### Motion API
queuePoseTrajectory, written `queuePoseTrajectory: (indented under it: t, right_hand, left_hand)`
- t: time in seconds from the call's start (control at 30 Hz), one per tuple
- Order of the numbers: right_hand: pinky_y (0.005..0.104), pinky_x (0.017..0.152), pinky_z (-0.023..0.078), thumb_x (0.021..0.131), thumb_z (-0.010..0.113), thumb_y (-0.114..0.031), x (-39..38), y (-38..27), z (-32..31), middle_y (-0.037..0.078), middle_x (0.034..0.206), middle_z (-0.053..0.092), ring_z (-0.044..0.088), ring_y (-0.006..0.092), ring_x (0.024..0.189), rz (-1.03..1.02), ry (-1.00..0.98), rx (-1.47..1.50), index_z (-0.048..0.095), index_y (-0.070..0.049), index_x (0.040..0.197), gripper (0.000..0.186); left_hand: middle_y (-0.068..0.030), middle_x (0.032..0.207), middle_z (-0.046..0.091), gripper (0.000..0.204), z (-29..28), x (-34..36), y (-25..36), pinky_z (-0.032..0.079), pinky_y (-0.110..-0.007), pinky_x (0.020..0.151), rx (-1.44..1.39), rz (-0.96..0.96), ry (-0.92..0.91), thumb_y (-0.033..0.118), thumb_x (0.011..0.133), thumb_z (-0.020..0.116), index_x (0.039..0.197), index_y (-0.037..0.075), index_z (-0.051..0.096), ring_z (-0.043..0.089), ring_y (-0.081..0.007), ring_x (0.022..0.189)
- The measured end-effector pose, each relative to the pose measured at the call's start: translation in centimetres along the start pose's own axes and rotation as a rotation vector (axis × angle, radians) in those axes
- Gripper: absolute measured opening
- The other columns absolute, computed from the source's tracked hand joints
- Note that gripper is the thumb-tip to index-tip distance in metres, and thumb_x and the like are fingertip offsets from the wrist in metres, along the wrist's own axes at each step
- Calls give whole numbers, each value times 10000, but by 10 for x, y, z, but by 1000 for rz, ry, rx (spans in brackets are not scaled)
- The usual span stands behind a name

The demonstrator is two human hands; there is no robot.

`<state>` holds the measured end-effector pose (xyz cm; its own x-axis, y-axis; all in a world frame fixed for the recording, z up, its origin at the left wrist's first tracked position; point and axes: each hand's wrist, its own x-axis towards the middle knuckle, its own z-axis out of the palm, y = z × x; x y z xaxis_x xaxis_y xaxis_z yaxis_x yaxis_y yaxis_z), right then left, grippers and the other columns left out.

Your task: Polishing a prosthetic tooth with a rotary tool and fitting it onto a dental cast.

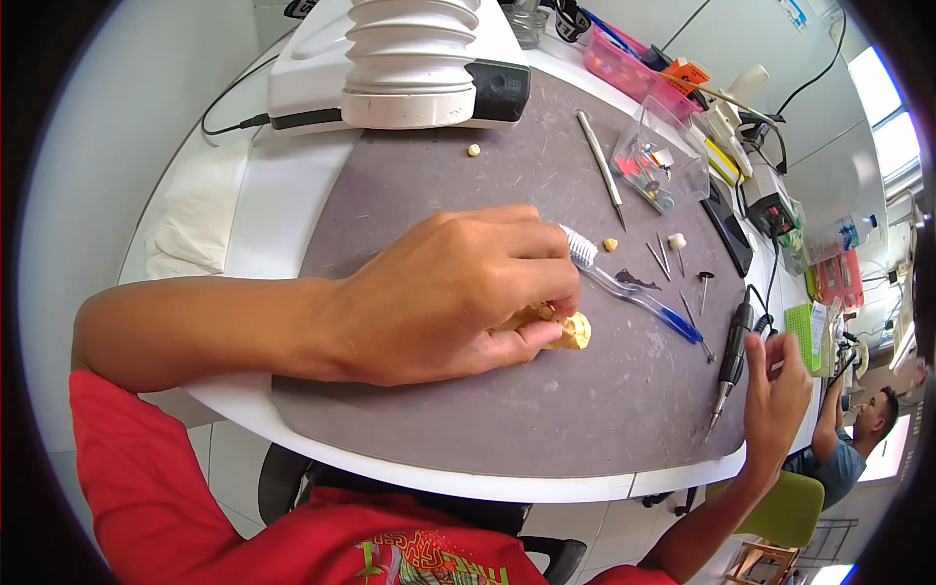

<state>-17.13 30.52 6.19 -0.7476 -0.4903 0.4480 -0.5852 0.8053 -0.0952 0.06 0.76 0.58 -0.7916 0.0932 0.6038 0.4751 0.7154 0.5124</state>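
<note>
My left hand (478,288) is closed over a yellow dental cast (575,333) on the grey mat, covering most of it. Just beyond its fingers lies a toothbrush (643,295) with white bristles and a clear blue handle. At the mat's right side my right hand (780,390) is raised, thumb and fingers apart, with nothing visible in it. Beside that hand lies a black rotary handpiece (734,353) with a metal tip and a cord. A small yellow tooth-shaped piece (610,245) sits near the brush head, and a pale one (474,150) farther back.
A white suction unit with a ribbed hose (409,58) stands at the back. Several burs, a pen-like tool (600,161) and a clear box (658,161) lie back right. A folded tissue (195,210) is at left. Another person (858,444) sits far right.
</note>
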Motion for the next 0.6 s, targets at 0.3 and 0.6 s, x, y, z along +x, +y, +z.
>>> queuePoseTrajectory:
  t: [0.3, 0.6]
  right_hand:
    - [359, 489, 299, 889, 718, -317, -12, 25, 25, 70, 525, 424, 364, 134, 527, 253, -354, 93, 486, 41, 644, 492]
    - [192, 494, 248, 981, 579, -381, -20, 55, 16, -63, 623, 434, 367, 10, 541, 570, -6, 1083, 572, -59, 822, 358]
  left_hand:
    - [-77, 882, 650, 157, -1, 0, -3, 527, -344, 674, 62, -9, 37, 28, 752, 780, 869, 40, 675, 627, -239, 812]
    - [-60, 942, 676, 95, -15, 12, 12, 532, -267, 799, -328, -477, 34, 48, 917, 674, 994, -3, 654, 639, -113, 887]
